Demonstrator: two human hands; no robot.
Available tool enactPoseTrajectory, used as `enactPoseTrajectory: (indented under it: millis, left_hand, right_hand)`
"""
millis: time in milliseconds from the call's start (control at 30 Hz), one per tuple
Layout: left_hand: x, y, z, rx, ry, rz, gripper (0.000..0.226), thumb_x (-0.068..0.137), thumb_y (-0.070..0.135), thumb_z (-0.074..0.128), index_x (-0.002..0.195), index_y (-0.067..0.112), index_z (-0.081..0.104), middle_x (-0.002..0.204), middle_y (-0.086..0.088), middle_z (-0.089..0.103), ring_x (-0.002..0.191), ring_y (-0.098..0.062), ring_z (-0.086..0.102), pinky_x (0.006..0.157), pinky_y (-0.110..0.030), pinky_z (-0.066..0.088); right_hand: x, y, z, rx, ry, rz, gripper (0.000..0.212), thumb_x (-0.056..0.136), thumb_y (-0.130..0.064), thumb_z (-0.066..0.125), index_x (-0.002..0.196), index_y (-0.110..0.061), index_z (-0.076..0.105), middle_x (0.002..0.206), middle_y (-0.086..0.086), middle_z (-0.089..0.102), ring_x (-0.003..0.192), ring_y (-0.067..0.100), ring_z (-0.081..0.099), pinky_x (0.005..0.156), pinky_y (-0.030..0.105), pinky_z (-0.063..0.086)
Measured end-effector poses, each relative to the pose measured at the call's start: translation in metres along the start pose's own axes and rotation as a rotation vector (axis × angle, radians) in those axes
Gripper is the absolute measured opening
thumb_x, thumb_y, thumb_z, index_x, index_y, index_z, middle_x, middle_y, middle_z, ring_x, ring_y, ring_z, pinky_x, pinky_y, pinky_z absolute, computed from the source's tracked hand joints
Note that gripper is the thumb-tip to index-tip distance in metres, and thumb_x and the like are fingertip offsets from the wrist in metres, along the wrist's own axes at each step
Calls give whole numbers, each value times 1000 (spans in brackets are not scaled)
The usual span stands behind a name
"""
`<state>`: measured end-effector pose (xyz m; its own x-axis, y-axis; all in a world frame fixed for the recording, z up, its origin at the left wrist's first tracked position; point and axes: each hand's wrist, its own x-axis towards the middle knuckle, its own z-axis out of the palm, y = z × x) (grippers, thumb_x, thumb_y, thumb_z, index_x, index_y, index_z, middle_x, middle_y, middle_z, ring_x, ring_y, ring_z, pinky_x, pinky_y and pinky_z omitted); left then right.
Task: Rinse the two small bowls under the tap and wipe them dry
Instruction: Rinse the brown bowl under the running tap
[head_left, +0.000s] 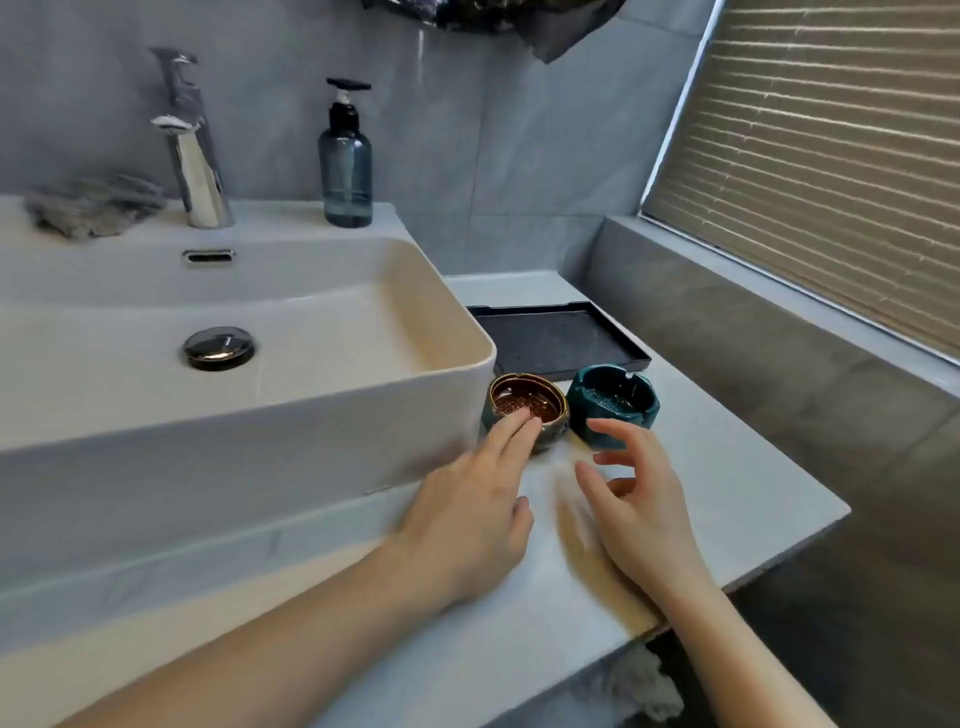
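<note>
Two small bowls stand side by side on the white counter (727, 467), just right of the sink (457, 374). The left bowl (540, 395) is dark with a gold rim and a brown glittery inside. The right bowl (615, 397) is teal with notches in its rim. My left hand (478, 509) lies flat over the counter, its fingertips touching the near rim of the gold-rimmed bowl. Fingers apart and curled, my right hand (634, 499) hovers close to the teal bowl's near side and holds nothing. The chrome tap (195, 156) stands behind the basin, with no water running.
A black tray (556, 338) lies behind the bowls. A grey cloth (88, 208) sits on the sink's back ledge left of the tap, and a dark soap dispenser (345, 161) to its right. The counter ends at the right, beside a tiled ledge under a window blind (831, 156).
</note>
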<state>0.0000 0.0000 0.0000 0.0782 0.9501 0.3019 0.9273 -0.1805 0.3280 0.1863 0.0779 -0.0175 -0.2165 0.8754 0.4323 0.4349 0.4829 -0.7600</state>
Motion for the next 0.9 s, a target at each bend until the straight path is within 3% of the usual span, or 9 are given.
enactPoseTrajectory:
  millis: [133, 233, 433, 533, 600, 700, 900]
  left_hand:
    - [25, 13, 3, 149, -26, -92, 60, 104, 27, 51, 158, 23, 26, 158, 2, 31, 124, -29, 60, 90, -44, 53]
    - [41, 12, 4, 230, -15, -139, 40, 100, 18, 59, 138, 21, 46, 139, -2, 45, 103, -33, 68, 70, -41, 46]
    - [48, 10, 6, 226, 14, -139, 35, 95, 16, 69, 127, 22, 56, 130, 0, 55, 99, -34, 69, 77, -46, 53]
    - [35, 12, 1, 158, 53, -117, 27, 99, 21, 63, 126, 25, 57, 129, 3, 55, 99, -36, 68, 77, -48, 55]
    - [20, 16, -9, 89, 82, -82, 24, 102, 27, 58, 126, 26, 57, 129, 5, 55, 100, -36, 67, 80, -48, 54]
    - [-7, 25, -35, -1, 143, 17, 27, 101, 30, 59, 128, 29, 57, 129, 9, 55, 99, -31, 66, 82, -44, 54]
    - [-65, 33, -121, -91, 284, 137, 26, 97, 31, 63, 120, 39, 53, 123, 22, 52, 87, -13, 63, 75, -35, 53]
  right_hand:
    - [-4, -6, -2, 19, -23, 65, 42, 94, -12, 70, 129, -33, 61, 126, -16, 56, 105, 3, 62, 75, 12, 52]
    - [-2, -7, -3, 26, -22, 79, 42, 94, -11, 69, 129, -33, 61, 127, -15, 56, 103, 0, 62, 76, 11, 52]
    - [-2, -14, -3, 55, 19, 112, 40, 94, -6, 67, 126, -28, 64, 126, -12, 58, 99, 0, 64, 74, 8, 51]
    - [-2, -18, -7, 140, 106, 112, 40, 93, 1, 63, 120, -29, 66, 121, -9, 63, 97, -1, 64, 71, 9, 50]
    - [-4, -22, -11, 184, 141, 123, 40, 95, 0, 60, 117, -33, 66, 119, -12, 65, 98, -1, 63, 76, 17, 54]
    - [-6, -34, -17, 236, 161, 111, 37, 99, -4, 58, 115, -37, 66, 115, -20, 66, 99, 1, 63, 85, 41, 60]
    - [10, -91, -26, 290, 58, 13, 28, 102, -11, 61, 112, -35, 69, 113, -18, 70, 103, 2, 65, 87, 40, 60]
